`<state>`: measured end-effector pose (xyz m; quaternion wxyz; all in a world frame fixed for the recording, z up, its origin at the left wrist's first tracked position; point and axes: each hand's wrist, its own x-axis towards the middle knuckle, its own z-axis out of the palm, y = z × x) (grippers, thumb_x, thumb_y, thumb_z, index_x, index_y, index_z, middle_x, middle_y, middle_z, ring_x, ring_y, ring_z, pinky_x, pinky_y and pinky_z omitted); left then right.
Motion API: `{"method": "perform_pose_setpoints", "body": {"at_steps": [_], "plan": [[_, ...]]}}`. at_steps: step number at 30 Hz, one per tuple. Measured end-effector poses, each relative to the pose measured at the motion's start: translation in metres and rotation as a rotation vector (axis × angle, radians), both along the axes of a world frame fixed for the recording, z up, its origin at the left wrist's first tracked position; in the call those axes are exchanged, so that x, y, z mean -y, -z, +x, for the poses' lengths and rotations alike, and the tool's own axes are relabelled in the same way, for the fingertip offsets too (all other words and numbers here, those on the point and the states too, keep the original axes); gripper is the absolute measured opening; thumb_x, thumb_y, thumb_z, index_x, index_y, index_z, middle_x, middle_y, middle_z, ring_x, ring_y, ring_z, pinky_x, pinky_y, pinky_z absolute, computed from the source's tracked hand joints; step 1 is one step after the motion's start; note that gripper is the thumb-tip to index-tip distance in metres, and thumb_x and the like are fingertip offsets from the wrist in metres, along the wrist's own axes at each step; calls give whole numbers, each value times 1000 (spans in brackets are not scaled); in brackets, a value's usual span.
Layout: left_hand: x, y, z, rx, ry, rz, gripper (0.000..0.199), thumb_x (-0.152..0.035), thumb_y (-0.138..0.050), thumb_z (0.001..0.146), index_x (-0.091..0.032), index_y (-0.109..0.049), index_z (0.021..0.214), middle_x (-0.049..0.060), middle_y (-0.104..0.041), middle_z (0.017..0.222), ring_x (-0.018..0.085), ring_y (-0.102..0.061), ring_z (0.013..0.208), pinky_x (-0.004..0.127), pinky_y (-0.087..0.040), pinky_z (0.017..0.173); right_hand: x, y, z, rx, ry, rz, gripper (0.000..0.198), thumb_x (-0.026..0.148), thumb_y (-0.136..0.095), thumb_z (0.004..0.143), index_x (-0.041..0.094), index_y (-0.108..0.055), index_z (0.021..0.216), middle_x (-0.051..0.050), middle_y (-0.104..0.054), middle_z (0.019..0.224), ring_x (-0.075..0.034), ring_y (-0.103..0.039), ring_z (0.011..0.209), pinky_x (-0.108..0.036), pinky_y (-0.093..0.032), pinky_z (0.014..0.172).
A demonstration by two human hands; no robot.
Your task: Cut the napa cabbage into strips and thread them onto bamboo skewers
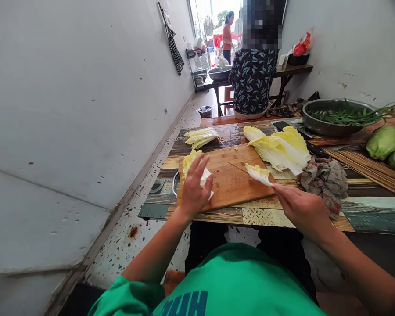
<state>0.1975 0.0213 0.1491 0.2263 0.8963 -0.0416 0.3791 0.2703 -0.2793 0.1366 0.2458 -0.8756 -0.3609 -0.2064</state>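
My right hand (301, 208) pinches the white stem end of a small napa cabbage leaf (258, 174) over the right edge of the wooden cutting board (230, 180). A thin bamboo skewer (237, 166) sticks out from the leaf's far end, pointing left. My left hand (195, 186) is open, fingers spread, above another cabbage leaf (191, 161) at the board's left side; whether it touches that leaf I cannot tell. Behind the board's left corner lie skewered cabbage leaves (201, 137). Larger loose cabbage leaves (279, 147) lie at its right back corner.
Right of the board are a crumpled rag (325, 182), a black-handled knife (317, 150), a bundle of bamboo skewers (371, 170), green vegetables (382, 142) and a metal bowl (332, 128) of long greens. A person (255, 81) sits beyond the table; a white wall (69, 109) runs along the left.
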Motion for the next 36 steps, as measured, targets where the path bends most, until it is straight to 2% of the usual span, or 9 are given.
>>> {"method": "perform_pose_setpoints", "body": {"at_steps": [4,8,13,16,20,23,27,32,36], "plan": [[-29,-14,-2,-137,-53,84,38,-25,-54,97,-15,-60,133,15,-61,140,25,-54,135,47,-41,117,9,-30,-16,-529,18,393,42,52,-58,91,17,-74,108,-5,-68,69,-15,-58,56,-26,-43,51],[-46,-24,5,-450,43,308,38,-18,-57,92,-16,-64,129,14,-61,141,27,-54,135,50,-40,117,15,-31,-28,-973,-24,590,61,68,-69,76,15,-73,106,0,-57,57,-10,-42,43,-24,-32,39],[-51,-30,20,-724,117,499,35,-21,-65,88,-18,-68,123,12,-66,132,28,-54,134,46,-42,115,17,-6,-32,-911,143,666,51,63,-80,66,19,-77,91,-4,-65,68,-12,-47,52,-23,-32,41],[-46,-29,29,-791,122,554,34,-23,-65,88,-19,-69,122,10,-68,126,26,-58,128,41,-42,112,16,5,-34,-951,121,718,46,62,-80,66,21,-76,86,-1,-59,63,-11,-43,52,-23,-29,41],[-29,-22,40,-833,-72,619,35,-31,-62,89,-14,-71,118,15,-70,121,29,-63,119,41,-44,103,17,17,-36,-1110,81,781,46,63,-79,69,21,-72,86,3,-48,57,-9,-35,49,-21,-25,41],[-17,-16,49,-865,-180,641,27,-24,-57,89,-5,-75,98,23,-73,102,34,-70,99,43,-47,86,17,22,-38,-1191,81,812,48,63,-80,68,20,-69,84,4,-45,59,-7,-33,49,-21,-25,41],[-3,-14,58,-880,-198,646,18,-5,-56,81,-3,-74,78,25,-73,84,32,-71,81,40,-44,75,16,23,-44,-1242,31,834,45,61,-79,70,20,-64,77,6,-36,57,-7,-29,48,-20,-23,40],[9,-33,57,-738,-217,604,29,-11,-43,95,-5,-72,95,24,-73,96,30,-70,93,39,-46,80,22,26,-46,-1205,60,829,46,63,-77,73,19,-64,80,6,-37,57,-7,-30,49,-20,-22,41],[3,-54,53,-368,-89,132,29,-27,-44,100,-12,-68,104,14,-73,98,22,-69,87,32,-49,79,30,27,-48,-1128,49,763,43,61,-74,78,19,-66,80,4,-42,60,-8,-35,52,-21,-28,43]]}}
